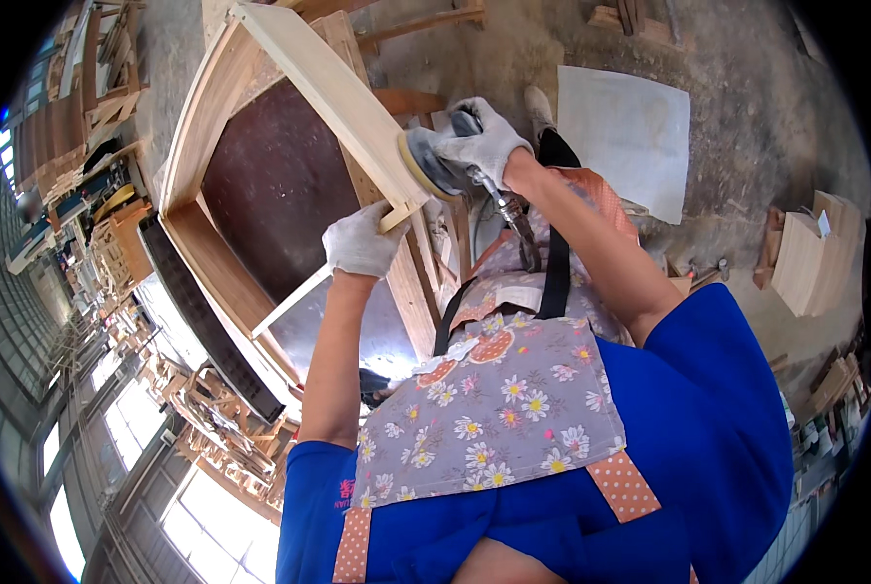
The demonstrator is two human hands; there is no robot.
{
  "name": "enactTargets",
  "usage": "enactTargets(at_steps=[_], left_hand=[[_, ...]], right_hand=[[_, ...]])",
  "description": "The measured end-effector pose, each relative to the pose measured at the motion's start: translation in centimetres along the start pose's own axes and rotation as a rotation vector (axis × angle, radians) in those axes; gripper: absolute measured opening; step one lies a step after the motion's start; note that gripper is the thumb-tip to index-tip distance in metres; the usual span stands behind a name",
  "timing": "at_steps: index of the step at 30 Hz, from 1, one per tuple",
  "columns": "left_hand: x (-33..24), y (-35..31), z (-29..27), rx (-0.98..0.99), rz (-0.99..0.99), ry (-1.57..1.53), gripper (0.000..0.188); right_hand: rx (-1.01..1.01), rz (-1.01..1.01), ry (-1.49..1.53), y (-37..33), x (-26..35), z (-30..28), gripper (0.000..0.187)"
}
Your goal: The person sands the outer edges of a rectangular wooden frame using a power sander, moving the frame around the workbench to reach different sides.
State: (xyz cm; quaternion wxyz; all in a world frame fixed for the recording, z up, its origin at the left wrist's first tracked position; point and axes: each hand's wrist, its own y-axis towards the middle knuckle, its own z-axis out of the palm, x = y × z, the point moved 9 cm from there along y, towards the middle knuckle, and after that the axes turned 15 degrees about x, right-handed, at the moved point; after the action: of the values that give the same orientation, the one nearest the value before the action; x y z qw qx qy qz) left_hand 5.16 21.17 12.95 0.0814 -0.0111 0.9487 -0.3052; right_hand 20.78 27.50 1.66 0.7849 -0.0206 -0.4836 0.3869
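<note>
My left hand [360,241], in a white work glove, grips the near corner of a pale wooden frame [333,92], fingers wrapped round its end. The frame has a curved side at the left and stands on edge over a dark panel [282,190]. My right hand [489,141], gloved too, is closed on a round pneumatic sander [434,165]. The sander is tilted, its yellowish pad against the outer face of the frame's near board, just beyond my left hand. A metal air fitting [506,206] runs from the sander toward my apron.
A pale sheet [622,141] lies on the concrete floor at the right. Farther right stands a stack of wooden boards [813,255]. Loose timber pieces [217,414] pile up at the left. A shoe [539,105] shows just beyond my right hand.
</note>
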Motion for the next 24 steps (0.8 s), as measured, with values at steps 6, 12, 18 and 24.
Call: enactTargets(at_steps=[6, 12, 18, 24], left_hand=[[0.1, -0.1, 0.1, -0.006, 0.007, 0.031, 0.029], [0.1, -0.1, -0.1, -0.085, 0.040, -0.016, 0.030], [0.5, 0.0, 0.3, 0.028, -0.033, 0.046, 0.030], [0.2, 0.1, 0.0, 0.024, -0.029, 0.066, 0.030]], right_hand=[[0.087, -0.192, -0.031, -1.2, 3.7, 2.6, 0.062], [-0.019, -0.018, 0.022, 0.2, 2.3, 1.0, 0.062], [-0.040, -0.213, -0.232, -1.3, 4.4, 2.2, 0.065], [-0.118, 0.003, -0.105, 2.4, -3.2, -2.6, 0.063]])
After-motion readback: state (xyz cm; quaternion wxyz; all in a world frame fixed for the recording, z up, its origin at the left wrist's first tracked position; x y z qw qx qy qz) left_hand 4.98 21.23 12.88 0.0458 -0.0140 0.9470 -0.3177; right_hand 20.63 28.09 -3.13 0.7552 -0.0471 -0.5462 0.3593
